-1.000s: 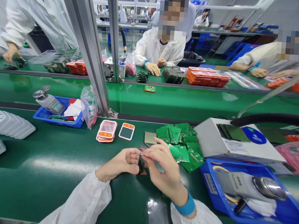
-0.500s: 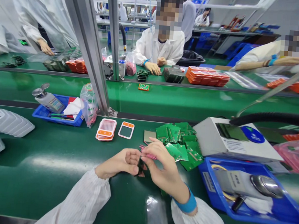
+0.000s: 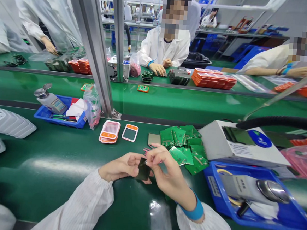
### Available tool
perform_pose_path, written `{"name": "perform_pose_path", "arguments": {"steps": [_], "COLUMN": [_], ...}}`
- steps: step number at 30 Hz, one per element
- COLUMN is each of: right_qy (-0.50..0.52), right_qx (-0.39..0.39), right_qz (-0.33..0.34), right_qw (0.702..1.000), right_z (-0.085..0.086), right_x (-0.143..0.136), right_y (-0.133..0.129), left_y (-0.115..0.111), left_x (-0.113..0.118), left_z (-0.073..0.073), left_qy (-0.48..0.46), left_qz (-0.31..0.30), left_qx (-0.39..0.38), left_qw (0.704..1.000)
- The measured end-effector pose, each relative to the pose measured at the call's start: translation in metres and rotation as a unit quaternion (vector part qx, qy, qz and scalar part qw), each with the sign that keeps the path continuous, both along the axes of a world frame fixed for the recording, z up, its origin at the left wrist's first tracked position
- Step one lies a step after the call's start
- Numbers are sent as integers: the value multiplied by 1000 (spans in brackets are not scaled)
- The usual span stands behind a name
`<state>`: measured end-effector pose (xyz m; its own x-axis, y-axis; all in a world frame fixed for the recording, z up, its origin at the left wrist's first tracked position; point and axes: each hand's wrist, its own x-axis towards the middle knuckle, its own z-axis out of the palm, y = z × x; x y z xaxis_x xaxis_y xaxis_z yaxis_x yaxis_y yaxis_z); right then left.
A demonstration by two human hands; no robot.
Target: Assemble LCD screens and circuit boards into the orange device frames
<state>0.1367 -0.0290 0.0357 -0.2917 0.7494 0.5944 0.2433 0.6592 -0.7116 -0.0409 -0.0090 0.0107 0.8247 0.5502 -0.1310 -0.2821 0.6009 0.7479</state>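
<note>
A small dark rectangular panel (image 3: 143, 170) is held over the green bench, its broad face now visible. My left hand (image 3: 124, 167) grips its left side with thumb and fingers. Closed in a pinch at the panel's upper right corner is my right hand (image 3: 166, 169); whether it also holds something tiny is unclear. Pink strips (image 3: 146, 151) show just behind my fingers. Beyond them lies a beige square piece (image 3: 154, 139), beside a pile of green circuit boards (image 3: 177, 136). An orange and white frame (image 3: 130, 133) lies flat near a stack of similar frames (image 3: 109, 132).
On the right are a blue tray (image 3: 215, 205) with a bottle and a white box device (image 3: 228, 145). A blue bin (image 3: 59, 121) and metal post (image 3: 94, 50) stand back left. Grey trays (image 3: 6, 121) lie far left. A clear bag (image 3: 161, 220) lies in front. People work opposite.
The dark panel has turned from nearly edge-on to show its broad face. On the belt behind, one orange-rimmed board has shifted slightly left and another has appeared beside the post.
</note>
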Motion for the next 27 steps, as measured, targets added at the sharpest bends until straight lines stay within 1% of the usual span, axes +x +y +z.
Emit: {"name": "perform_pose_path", "arguments": {"steps": [5,11,16,20,24,27], "right_qy": [23,41,79,113,144,158], "right_qx": [-8,-7,-39,-61,-89,-103], "right_qz": [10,38,54,60,80,94], "right_qw": [1000,998,995,990,982,978], "right_z": [4,14,24,28,32,33], "right_x": [3,9,18,22,23,24], "right_y": [-4,-12,-17,-17,-14,-13], "left_y": [-2,-7,-12,-13,-15,-17], "left_x": [-2,-1,-3,-7,-7,-6], "left_z": [4,8,11,11,9,8], "left_qy": [-32,-60,-94,-100,-116,-130], "left_qz": [-7,-40,-41,-66,-71,-70], "left_qx": [-20,-46,-78,-86,-109,-100], "left_qw": [999,996,992,989,985,984]}}
